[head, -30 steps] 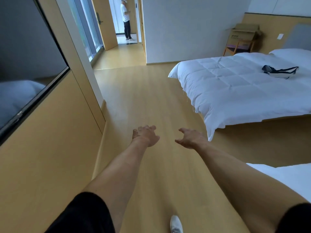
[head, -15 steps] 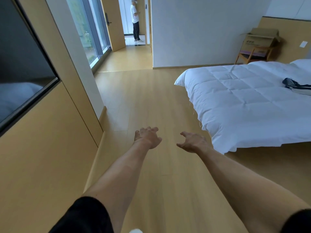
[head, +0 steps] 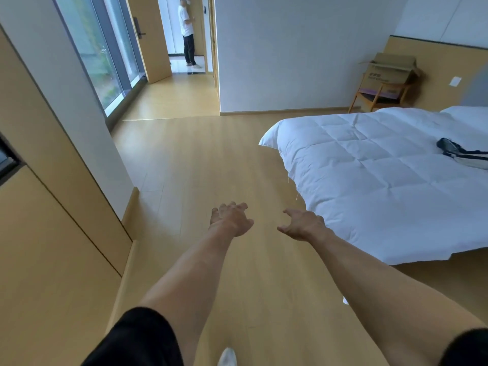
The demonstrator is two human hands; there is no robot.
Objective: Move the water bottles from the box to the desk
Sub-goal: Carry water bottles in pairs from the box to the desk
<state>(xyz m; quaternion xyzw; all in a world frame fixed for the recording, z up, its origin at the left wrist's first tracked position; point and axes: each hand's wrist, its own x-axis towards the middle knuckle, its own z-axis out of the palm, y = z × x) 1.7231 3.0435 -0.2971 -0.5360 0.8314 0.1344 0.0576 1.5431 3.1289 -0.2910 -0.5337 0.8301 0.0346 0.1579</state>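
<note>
Soft, even daylight from the window (head: 105,48) at 11 o'clock; pale sheen on the floor (head: 211,159). Faint shadows. Wide-angle bending at edges; slight blur overall.

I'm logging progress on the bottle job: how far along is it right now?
Nothing looks done: no water bottles and no desk are in view. In hand: nothing. The left hand and right hand are both empty, fingers loosely spread, stretched out over the wooden floor. Left: everything. The cardboard box sits on a chair at the far wall, beyond the bed, and its contents cannot be seen from here.
</note>
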